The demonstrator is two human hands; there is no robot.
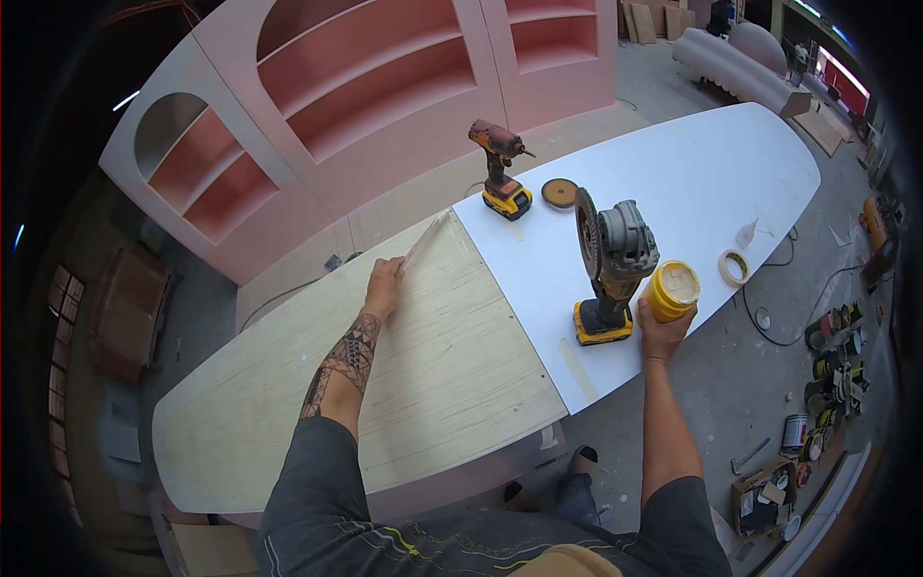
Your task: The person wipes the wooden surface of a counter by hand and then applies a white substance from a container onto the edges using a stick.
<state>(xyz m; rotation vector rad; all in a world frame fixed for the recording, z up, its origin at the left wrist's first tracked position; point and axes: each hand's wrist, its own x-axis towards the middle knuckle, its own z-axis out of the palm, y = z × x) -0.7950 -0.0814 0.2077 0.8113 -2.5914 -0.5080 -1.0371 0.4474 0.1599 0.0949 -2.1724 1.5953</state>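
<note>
My left hand (386, 284) is closed around a putty knife (425, 238), whose blade lies against the bare plywood panel (385, 385) near its far edge by the seam. My right hand (661, 335) grips a yellow tub (672, 291) of pale, creamy filler from below, at the near edge of the white board (692, 183). Just left of the tub, a cordless angle grinder (615, 260) stands on its yellow battery. Farther back, an impact driver (500, 171) stands upright beside a round brown disc (560, 193).
A roll of tape (734, 268) and a small translucent bottle (747, 233) lie right of the tub. Behind the table stands a pink shelf unit (385, 173). Several paint cans (795, 433) and an open box (764, 495) sit on the floor at right, near a cable (779, 341).
</note>
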